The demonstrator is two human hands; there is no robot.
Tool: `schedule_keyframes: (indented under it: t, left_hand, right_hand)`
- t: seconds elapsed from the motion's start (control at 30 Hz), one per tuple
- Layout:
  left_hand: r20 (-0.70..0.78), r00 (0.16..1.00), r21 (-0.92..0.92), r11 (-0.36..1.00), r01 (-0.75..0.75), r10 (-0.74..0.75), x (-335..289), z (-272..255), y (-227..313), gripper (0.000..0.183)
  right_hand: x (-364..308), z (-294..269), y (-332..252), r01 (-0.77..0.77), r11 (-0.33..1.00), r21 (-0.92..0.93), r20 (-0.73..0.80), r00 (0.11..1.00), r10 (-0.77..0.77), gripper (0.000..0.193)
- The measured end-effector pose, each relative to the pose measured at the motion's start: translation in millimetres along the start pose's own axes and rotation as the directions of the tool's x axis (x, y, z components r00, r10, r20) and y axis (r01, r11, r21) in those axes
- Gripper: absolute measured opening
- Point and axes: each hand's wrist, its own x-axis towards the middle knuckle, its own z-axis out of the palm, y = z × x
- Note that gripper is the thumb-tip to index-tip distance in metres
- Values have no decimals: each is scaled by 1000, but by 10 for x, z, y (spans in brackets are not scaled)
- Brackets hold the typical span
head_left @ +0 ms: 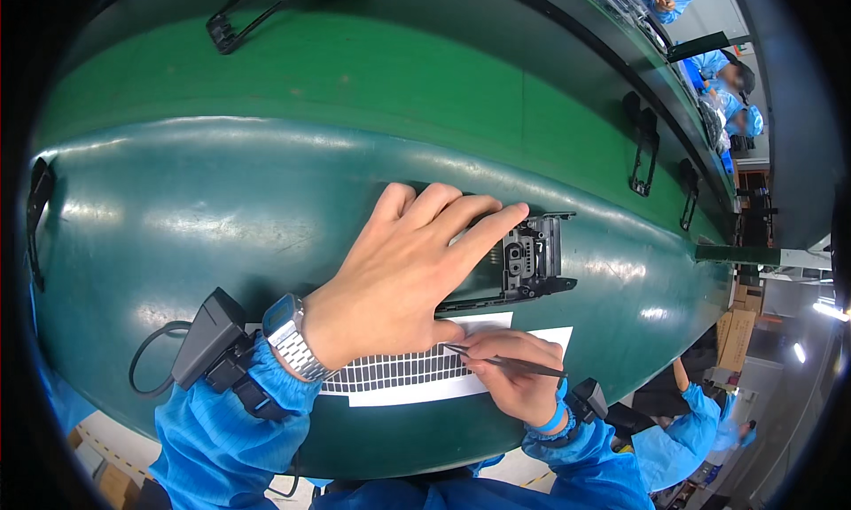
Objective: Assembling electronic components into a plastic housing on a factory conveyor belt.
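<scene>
Across a black plastic frame (pixel 532 260) on the green work surface lies my left hand (pixel 399 262), palm down with fingers stretched and apart. Its fingertips reach the frame's far side, and its thumb comes down by a white sheet (pixel 461 392). Rows of small black rectangular pieces (pixel 399 374) cover that sheet. My right hand (pixel 519 381) pinches dark tweezers (pixel 523 365), their tips pointing left beside my left thumb, over the sheet's upper part. Whether the tips hold a piece is too small to tell. My left hand hides much of the frame.
Beyond the table edge runs a green belt (pixel 399 75) with black frames on it, one at the upper left (pixel 232 29) and another at the right (pixel 645 153). A dark part (pixel 40 208) lies at the far left. Co-workers in blue sit at the right.
</scene>
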Motion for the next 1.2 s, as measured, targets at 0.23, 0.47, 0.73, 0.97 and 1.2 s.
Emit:
schedule_keyframes:
  t: [0.23,0.47,0.73,0.97,1.2]
  left_hand:
    - [3,1000,0,1000,2,-2,3,2,1,114]
    - [4,1000,3,1000,-1,1,-6,33,-7,115]
    - [5,1000,-3,1000,2,-2,-23,29,-12,114]
    - [10,1000,20,1000,-6,6,-4,11,11,114]
    - [8,998,-28,998,59,-59,54,27,80,101]
  right_hand:
    - [-9,14,20,-25,998,65,-23,999,26,14]
    - [-14,14,16,30,999,-11,-37,999,-30,15]
    - [-15,27,7,45,999,-23,-11,999,-46,15]
    - [-66,3,64,9,990,139,-25,1000,-6,13]
    - [71,-282,-263,319,863,392,-325,925,-195,20]
